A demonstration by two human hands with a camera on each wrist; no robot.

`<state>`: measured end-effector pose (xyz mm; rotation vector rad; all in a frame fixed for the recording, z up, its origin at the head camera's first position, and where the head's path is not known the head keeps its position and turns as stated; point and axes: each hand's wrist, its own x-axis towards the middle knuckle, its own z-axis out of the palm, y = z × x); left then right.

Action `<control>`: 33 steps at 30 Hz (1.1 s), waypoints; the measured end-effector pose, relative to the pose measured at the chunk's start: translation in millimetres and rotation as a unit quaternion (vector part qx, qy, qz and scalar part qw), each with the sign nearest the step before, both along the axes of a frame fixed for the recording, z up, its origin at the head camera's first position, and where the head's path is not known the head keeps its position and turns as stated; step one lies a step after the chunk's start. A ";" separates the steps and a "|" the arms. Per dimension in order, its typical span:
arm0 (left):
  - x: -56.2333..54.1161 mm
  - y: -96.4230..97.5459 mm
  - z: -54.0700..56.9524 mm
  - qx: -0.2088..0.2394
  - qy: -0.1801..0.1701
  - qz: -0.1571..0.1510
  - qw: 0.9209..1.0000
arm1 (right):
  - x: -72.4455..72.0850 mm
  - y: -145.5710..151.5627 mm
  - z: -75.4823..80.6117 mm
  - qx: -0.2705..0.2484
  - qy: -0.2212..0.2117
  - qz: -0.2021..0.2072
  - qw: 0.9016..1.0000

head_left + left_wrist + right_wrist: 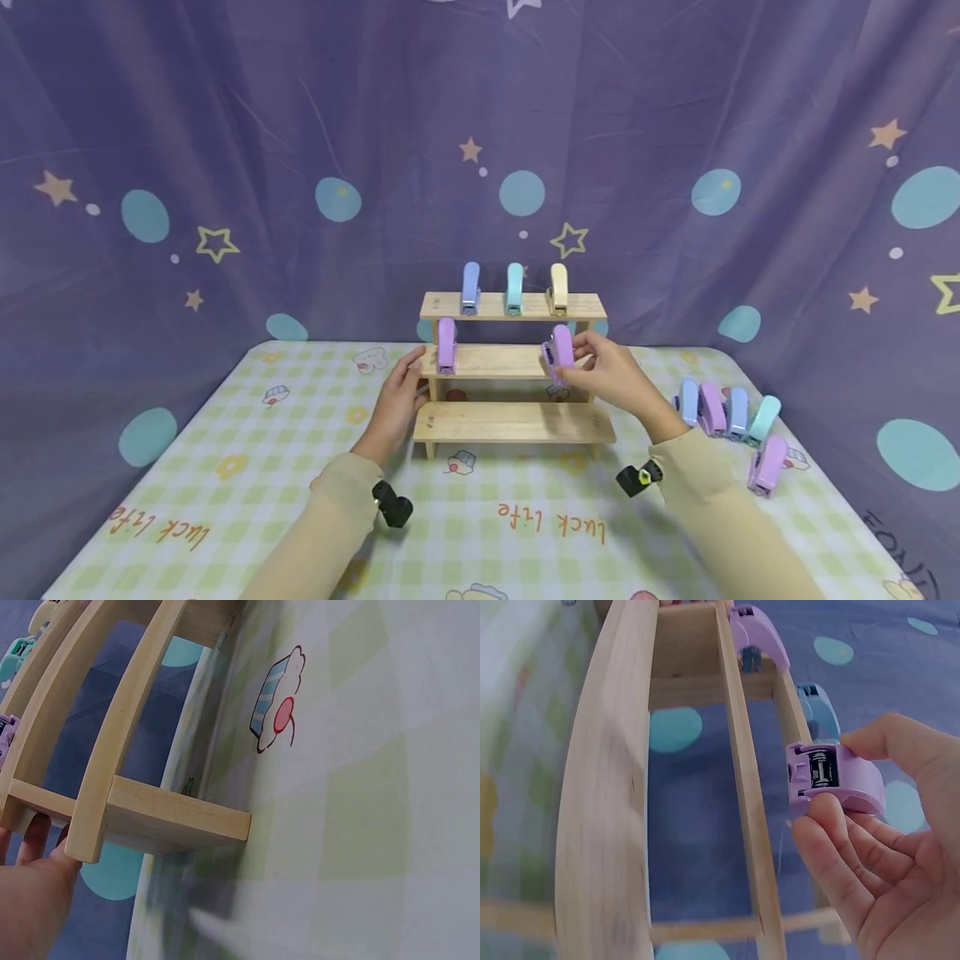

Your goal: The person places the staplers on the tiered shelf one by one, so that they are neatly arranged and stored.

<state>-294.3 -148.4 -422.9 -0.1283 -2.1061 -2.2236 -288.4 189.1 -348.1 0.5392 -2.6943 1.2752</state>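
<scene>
A three-tier wooden display rack (514, 422) stands on the table. My right hand (617, 377) pinches a purple stapler (562, 348) at the right part of the middle tier. In the right wrist view the thumb is on one side of that stapler (864, 782) and fingertips on the other, its metal spring end facing the rack. My left hand (396, 406) holds the rack's left end at the middle tier, its fingers partly hidden behind the side piece (45, 799). Another purple stapler (446, 346) stands upright on the left of the middle tier.
On the top tier stand a blue stapler (470, 288), a teal stapler (513, 288) and a yellow stapler (558, 289). Several more staplers sit at the table's right, beside my right forearm, including a mint one (763, 419) and a purple one (768, 467). A patterned curtain (420, 108) hangs behind.
</scene>
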 end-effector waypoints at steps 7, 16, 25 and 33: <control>0.2 -1.2 0.5 0.002 0.005 -0.002 1.000 | -9.5 -33.7 -1.6 -0.022 0.009 0.024 0.999; 0.8 0.1 0.4 0.006 0.003 -0.001 1.000 | -21.3 -70.4 -6.5 -0.026 0.014 0.018 0.999; 0.4 -0.2 0.0 0.003 0.003 -0.002 1.000 | -27.0 -90.2 -10.7 -0.046 0.006 0.003 0.999; 0.2 -0.4 -0.7 0.004 0.004 -0.002 1.000 | -31.1 -98.2 -22.9 -0.097 0.004 -0.020 0.995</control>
